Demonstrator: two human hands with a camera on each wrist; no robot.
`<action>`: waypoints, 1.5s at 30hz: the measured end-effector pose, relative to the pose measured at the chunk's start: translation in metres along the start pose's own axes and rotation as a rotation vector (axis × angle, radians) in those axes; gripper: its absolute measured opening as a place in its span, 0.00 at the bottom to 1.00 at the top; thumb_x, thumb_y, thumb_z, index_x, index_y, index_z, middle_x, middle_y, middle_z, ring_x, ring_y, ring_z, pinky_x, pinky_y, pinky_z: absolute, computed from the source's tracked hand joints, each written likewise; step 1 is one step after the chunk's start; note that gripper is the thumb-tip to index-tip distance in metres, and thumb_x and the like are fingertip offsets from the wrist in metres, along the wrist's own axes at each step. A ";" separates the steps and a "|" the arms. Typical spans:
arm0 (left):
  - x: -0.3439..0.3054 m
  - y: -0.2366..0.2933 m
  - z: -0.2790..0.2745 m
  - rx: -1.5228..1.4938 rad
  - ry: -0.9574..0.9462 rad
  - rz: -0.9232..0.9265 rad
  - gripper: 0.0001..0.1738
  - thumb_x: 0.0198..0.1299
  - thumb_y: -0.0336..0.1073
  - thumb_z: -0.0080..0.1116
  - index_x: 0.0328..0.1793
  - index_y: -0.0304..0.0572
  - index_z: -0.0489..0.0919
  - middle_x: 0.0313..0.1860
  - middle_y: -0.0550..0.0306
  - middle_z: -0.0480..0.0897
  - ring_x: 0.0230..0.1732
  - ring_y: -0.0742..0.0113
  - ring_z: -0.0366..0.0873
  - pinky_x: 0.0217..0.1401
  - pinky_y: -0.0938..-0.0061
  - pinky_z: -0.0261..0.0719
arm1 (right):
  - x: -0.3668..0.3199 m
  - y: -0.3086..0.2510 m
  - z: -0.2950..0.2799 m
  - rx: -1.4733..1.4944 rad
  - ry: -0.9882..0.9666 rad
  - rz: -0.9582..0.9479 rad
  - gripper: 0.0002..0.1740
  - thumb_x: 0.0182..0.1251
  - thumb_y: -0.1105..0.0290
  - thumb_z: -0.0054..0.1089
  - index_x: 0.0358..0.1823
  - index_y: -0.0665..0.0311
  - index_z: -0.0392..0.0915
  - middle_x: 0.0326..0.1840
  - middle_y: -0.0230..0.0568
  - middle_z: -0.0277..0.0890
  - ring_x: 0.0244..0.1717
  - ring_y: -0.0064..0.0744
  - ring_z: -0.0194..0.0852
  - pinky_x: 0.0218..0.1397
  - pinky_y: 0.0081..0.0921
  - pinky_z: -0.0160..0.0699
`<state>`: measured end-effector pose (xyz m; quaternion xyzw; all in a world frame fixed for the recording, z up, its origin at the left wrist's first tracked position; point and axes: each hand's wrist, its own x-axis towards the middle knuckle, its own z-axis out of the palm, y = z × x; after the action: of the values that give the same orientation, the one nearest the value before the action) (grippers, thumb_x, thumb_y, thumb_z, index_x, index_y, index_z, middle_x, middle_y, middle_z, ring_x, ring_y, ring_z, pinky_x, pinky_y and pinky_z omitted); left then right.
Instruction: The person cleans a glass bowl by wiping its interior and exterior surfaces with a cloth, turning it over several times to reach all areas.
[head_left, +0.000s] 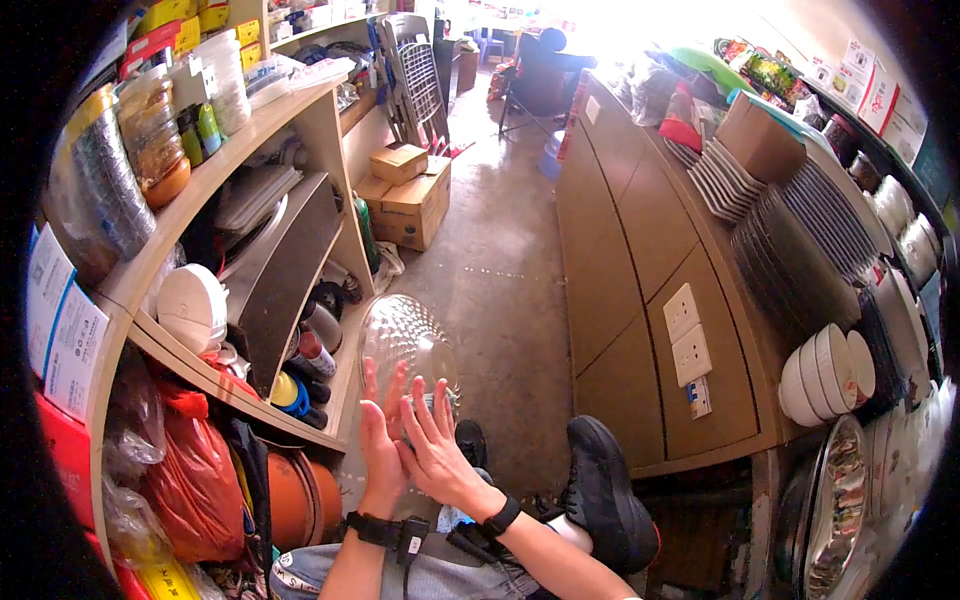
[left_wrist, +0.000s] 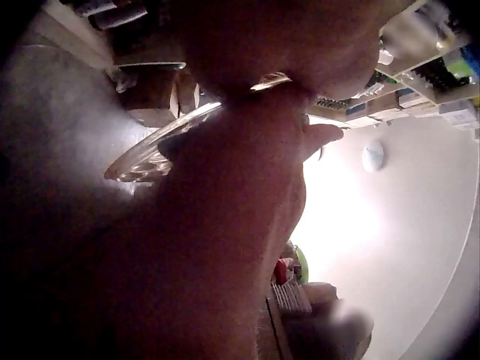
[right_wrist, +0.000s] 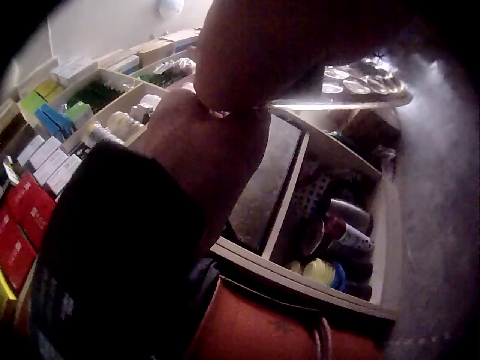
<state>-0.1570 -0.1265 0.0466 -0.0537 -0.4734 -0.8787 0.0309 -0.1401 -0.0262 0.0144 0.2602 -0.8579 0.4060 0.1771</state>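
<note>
A clear round dish [head_left: 412,325] with a dimpled pattern stands tilted up in front of the person. My left hand [head_left: 383,460] grips its lower edge, thumb on the near side; pinkish fingers show through the clear material. Against the near face, the straight, spread fingers of my right hand [head_left: 440,455] touch the dish, the palms close together. The left wrist view shows the dish [left_wrist: 154,150] nearly edge-on beyond the dark left hand [left_wrist: 225,195]. In the right wrist view, the dish [right_wrist: 360,84] extends from behind the right hand [right_wrist: 206,146]; the contact points are hidden.
Loaded shelves [head_left: 230,190] line the left side, with a red bag [head_left: 195,480] and an orange pot [head_left: 290,500] below. Cardboard boxes [head_left: 405,205] stand on the floor ahead. A brown cabinet [head_left: 640,250] at right carries stacked plates and bowls [head_left: 815,375].
</note>
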 end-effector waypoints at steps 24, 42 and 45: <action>-0.002 -0.025 -0.019 0.638 -0.291 -0.200 0.34 0.80 0.56 0.43 0.69 0.29 0.75 0.55 0.56 0.85 0.55 0.76 0.74 0.58 0.74 0.77 | 0.010 0.015 -0.028 -0.013 0.204 0.172 0.35 0.78 0.68 0.44 0.84 0.60 0.50 0.89 0.46 0.37 0.89 0.50 0.23 0.86 0.47 0.27; -0.004 0.006 -0.008 0.459 -0.462 -0.349 0.28 0.75 0.34 0.54 0.79 0.38 0.67 0.62 0.62 0.82 0.53 0.79 0.76 0.60 0.78 0.78 | 0.015 0.058 -0.033 0.208 0.294 0.421 0.28 0.84 0.56 0.36 0.79 0.56 0.63 0.85 0.49 0.51 0.86 0.56 0.41 0.85 0.48 0.41; -0.003 0.016 -0.013 0.420 -0.487 -0.442 0.28 0.75 0.34 0.54 0.80 0.39 0.67 0.60 0.61 0.83 0.49 0.79 0.77 0.57 0.77 0.79 | 0.015 0.063 -0.032 0.203 0.291 0.434 0.28 0.84 0.55 0.36 0.79 0.56 0.63 0.85 0.49 0.51 0.85 0.56 0.41 0.85 0.48 0.42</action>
<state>-0.1535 -0.1466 0.0523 -0.1499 -0.6364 -0.7098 -0.2622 -0.1868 0.0281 0.0036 0.0259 -0.8140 0.5515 0.1805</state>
